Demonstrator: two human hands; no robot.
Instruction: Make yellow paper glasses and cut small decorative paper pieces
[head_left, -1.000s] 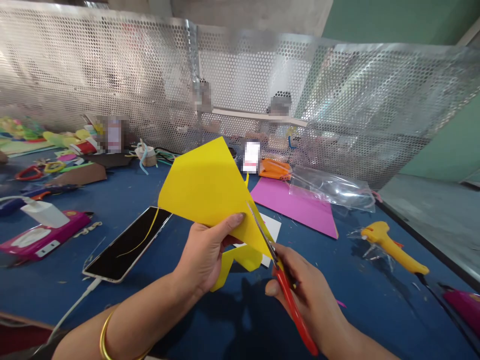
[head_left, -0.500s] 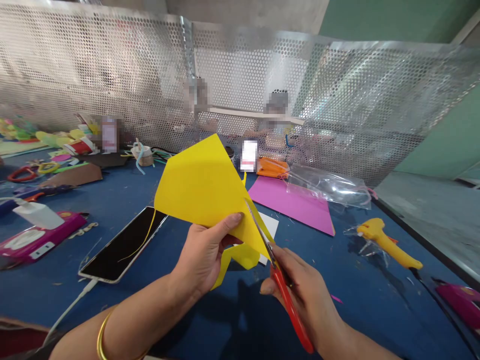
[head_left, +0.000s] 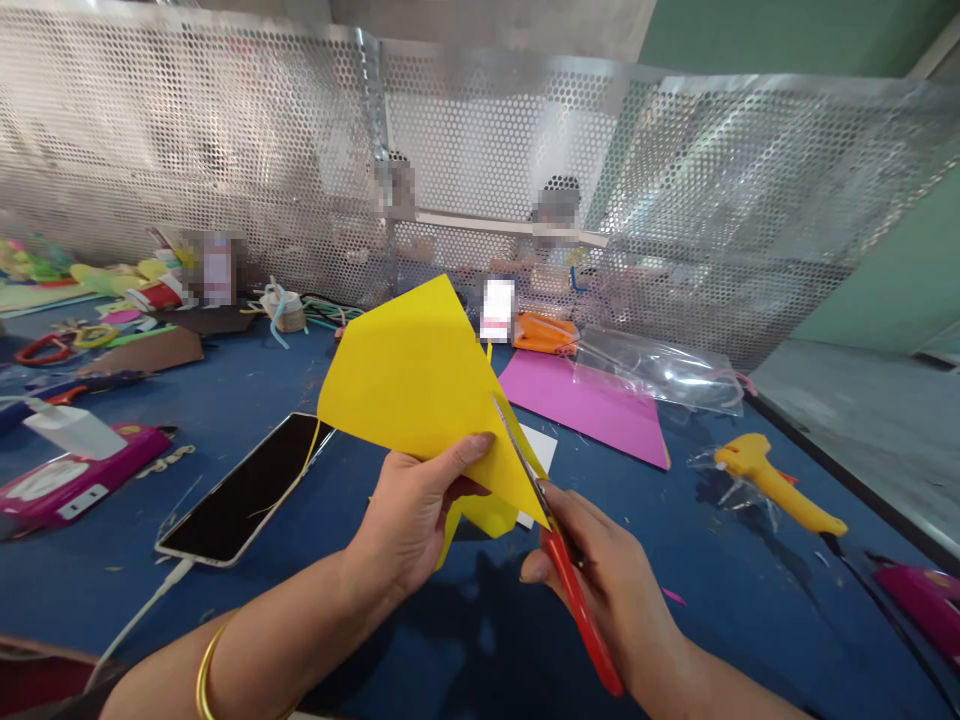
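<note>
Blue worktop (head_left: 247,400) behind a perforated metal screen (head_left: 187,140): scissors kept working along the yellow paper's edge.

Held up over the worktop, the yellow paper (head_left: 409,375) was pinched at its lower edge by the left hand (head_left: 409,515), thumb on the near face and fingers clenched behind. The right hand (head_left: 615,590) gripped the red-handled scissors (head_left: 559,555), their blades lying along the sheet's right edge. Compared with half a second before, the sheet had tipped slightly to the right and the hand with the scissors sat marginally lower, while the blades stayed on the same edge; judging by this, the cut was advancing slowly, with the yellow offcut (head_left: 484,512) still hanging below the left hand. Around them lay a phone (head_left: 240,490) on its cable, a pink sheet (head_left: 585,405), a clear plastic bag (head_left: 660,370) and a yellow glue gun (head_left: 780,485).
</note>
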